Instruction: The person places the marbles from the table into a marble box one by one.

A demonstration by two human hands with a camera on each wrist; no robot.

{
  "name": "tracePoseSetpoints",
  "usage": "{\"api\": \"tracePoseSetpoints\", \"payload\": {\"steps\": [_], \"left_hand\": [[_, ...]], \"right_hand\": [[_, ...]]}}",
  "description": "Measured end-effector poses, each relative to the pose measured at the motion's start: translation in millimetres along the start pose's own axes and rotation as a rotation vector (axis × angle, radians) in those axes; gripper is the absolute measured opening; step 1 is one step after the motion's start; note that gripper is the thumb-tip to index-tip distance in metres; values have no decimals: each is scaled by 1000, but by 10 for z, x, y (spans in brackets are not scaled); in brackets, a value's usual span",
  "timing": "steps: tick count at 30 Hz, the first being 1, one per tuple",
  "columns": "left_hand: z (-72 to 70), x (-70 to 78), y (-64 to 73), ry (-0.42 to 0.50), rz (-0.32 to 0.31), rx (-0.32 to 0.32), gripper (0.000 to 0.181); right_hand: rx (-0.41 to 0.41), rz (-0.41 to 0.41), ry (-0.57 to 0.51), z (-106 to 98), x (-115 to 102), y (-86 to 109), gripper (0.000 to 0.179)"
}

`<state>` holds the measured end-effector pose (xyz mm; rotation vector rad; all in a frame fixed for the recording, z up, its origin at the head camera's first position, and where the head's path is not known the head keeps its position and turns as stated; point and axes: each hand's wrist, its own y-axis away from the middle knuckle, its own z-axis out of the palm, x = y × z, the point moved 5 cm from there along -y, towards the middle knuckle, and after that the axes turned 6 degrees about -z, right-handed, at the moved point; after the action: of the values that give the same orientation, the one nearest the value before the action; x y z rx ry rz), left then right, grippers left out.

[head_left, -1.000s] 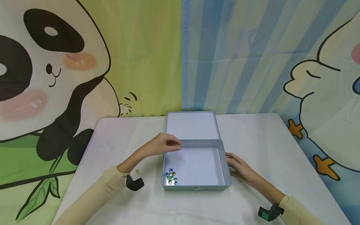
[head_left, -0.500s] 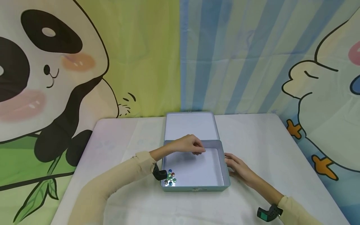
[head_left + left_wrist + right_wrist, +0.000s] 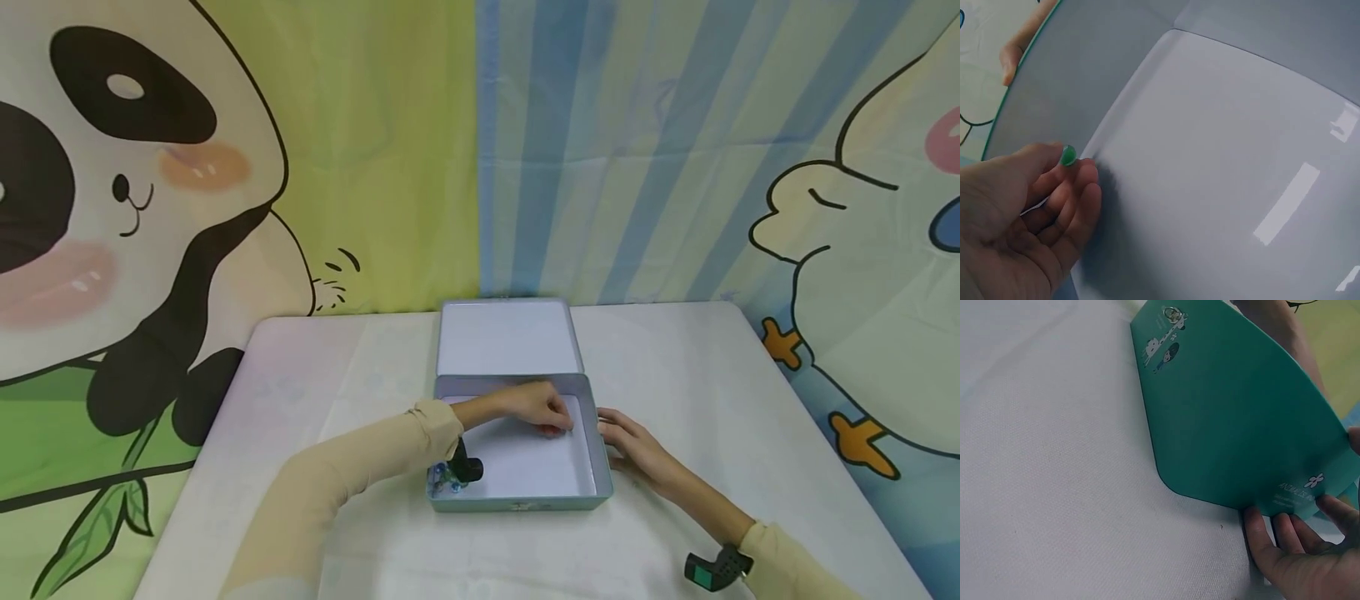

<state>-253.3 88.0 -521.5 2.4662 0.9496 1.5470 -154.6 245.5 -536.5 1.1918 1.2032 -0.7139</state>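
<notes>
A tin box (image 3: 517,503) with its lid (image 3: 510,337) folded back stands on the table. My left hand (image 3: 536,406) is inside it, over the right part of the floor. Between thumb and fingertips it pinches a green marble (image 3: 1068,155), seen in the left wrist view and hidden in the head view. Several glass marbles (image 3: 442,479) lie in the box's front left corner, partly covered by the left wrist's camera. My right hand (image 3: 637,446) rests against the box's right outer side, its fingers (image 3: 1260,534) touching the green wall near the bottom.
The box stands on a white-covered table (image 3: 352,358). Its raised walls surround the white floor. Behind the table hangs a cartoon-printed curtain (image 3: 375,150). A dark wrist camera (image 3: 717,568) sits on the right forearm.
My left hand has moved right, from the box's left rim to the right part of its inside, and lower. The right hand stays at the side. The yellow-green marble on the table is now out of sight.
</notes>
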Motion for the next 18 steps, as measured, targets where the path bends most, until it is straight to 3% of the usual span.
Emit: {"api": "tracePoseSetpoints", "payload": {"steps": [6,18], "left_hand": [[27,-75,-51,10,-30,33,18],[45,-86,-34,12,-20,121,19]], "right_hand": [[4,5,1,2,3,-6,62],[12,19,10,0,-12,-7,63]]}}
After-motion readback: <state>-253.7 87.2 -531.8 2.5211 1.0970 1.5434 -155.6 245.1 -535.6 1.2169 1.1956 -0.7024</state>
